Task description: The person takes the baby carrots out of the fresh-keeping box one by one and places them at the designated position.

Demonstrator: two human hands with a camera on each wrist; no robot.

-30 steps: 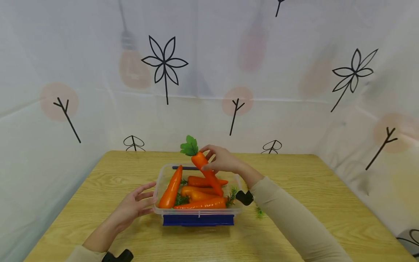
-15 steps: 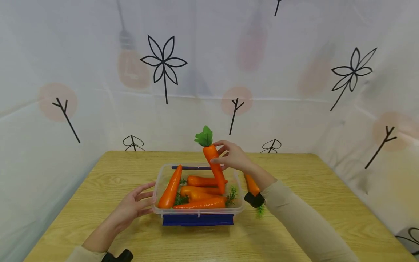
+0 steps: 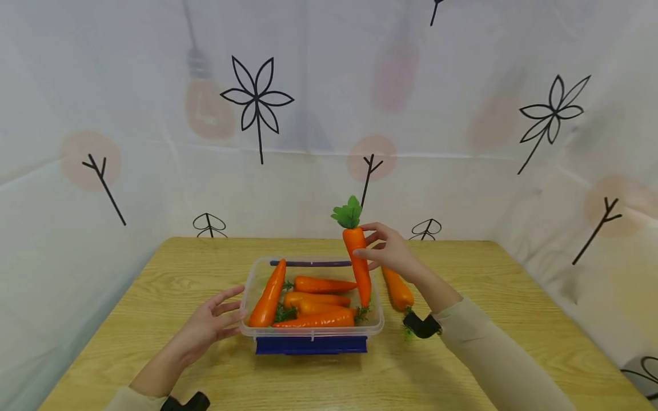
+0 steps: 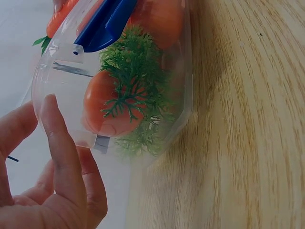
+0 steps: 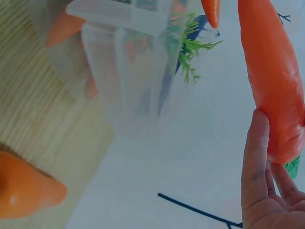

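Note:
My right hand [image 3: 393, 251] pinches an orange toy carrot [image 3: 356, 251] between thumb and fingers. The carrot stands nearly upright, its green leaf [image 3: 348, 213] on top and its tip low over the right side of a clear plastic box [image 3: 377, 319] with blue clips. Several other carrots lie in the box; one carrot [image 3: 269, 297] leans along its left wall, with feathery greens among them. My left hand [image 3: 203, 325] is at the box's left side, its fingers extended and fingertips right at the rim. In the left wrist view, a fingertip [image 4: 50, 102] overlaps the clear wall.
Another carrot [image 3: 397, 290] lies on the wooden table [image 3: 488, 319] just right of the box, partly behind the right wrist's black camera mount [image 3: 422, 325]. A printed curtain [image 3: 329, 114] hangs behind the table and along both sides.
My right hand has moved right with the carrot, which has turned from slanted to nearly upright. The carrot on the table has come into sight. My left hand has stayed at the box.

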